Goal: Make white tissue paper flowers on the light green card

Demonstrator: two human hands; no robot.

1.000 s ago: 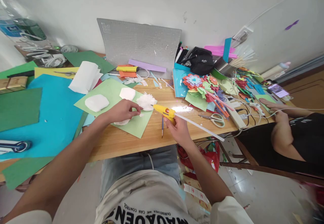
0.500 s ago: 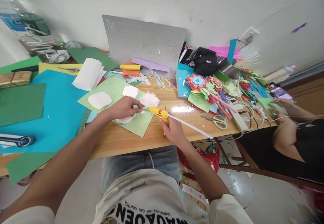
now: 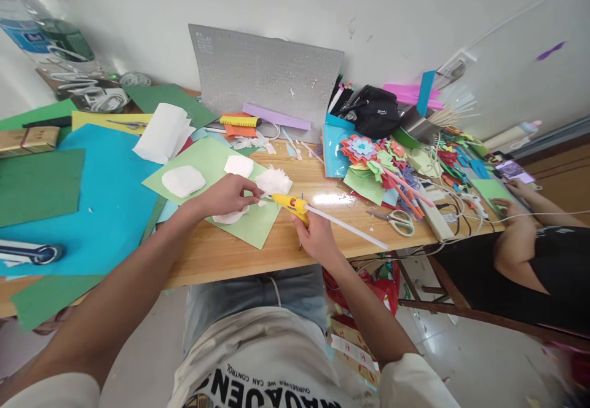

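My right hand (image 3: 314,234) is wrapped round a yellow glue gun (image 3: 291,204), from whose back a long clear glue stick (image 3: 345,225) sticks out. The gun's nozzle points left, at the fingertips of my left hand (image 3: 235,194). Those fingertips are pinched on a small white piece (image 3: 262,197). Beneath is a light green sheet (image 3: 251,231) bearing a fluffy white paper flower (image 3: 274,182), a white paper shape (image 3: 183,181) at its left, another (image 3: 238,165) at its back, and one partly hidden below my left hand.
Scissors (image 3: 400,222) lie to the right, near paper flowers (image 3: 360,149) and a power strip (image 3: 436,219). A grey cutting mat (image 3: 267,79) leans on the wall. Blue paper (image 3: 106,202) covers the left side. Another person's hands (image 3: 511,202) are at the far right.
My hands and the glue gun hold nearly the same pose. At the far right, the other person's hands and arms have shifted slightly.
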